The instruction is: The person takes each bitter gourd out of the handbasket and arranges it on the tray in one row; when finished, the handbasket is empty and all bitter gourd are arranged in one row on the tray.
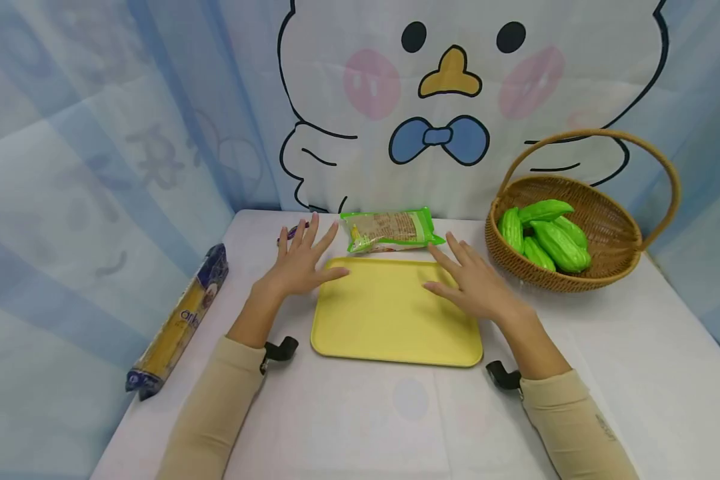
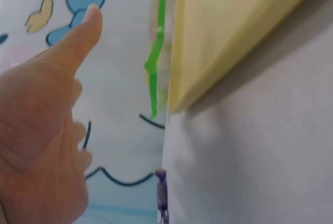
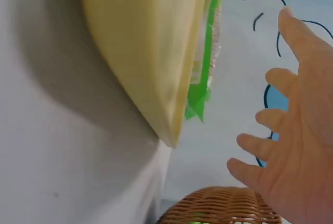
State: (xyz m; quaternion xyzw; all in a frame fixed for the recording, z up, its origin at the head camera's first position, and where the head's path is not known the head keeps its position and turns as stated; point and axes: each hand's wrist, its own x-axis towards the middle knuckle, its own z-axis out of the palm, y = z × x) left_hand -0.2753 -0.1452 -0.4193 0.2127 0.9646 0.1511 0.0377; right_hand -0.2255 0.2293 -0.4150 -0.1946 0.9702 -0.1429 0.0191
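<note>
Tan sleeves [image 1: 210, 413] at four and eight o'clock of yellow tray [image 1: 396, 317]

The yellow tray is laid flat on the white table [image 1: 348, 427]. Above its ten o'clock corner the left hand [image 1: 300, 267] is held, above its two o'clock corner the right hand [image 1: 471, 283]; fingers of both are spread wide. Behind it at twelve o'clock, a green-edged packet [image 1: 390, 231] is placed. Green vegetables [image 1: 559, 245] are contained in a wicker basket [image 1: 609, 247] at two o'clock. A long yellow-and-blue pack [image 1: 177, 327] is set at nine o'clock.

A wicker basket [image 1: 613, 233] of green fruit [image 1: 558, 245] stands right of the right grip [image 1: 475, 283]; a yellow-and-blue packet [image 1: 180, 321] lies left of the left grip [image 1: 301, 267].
</note>
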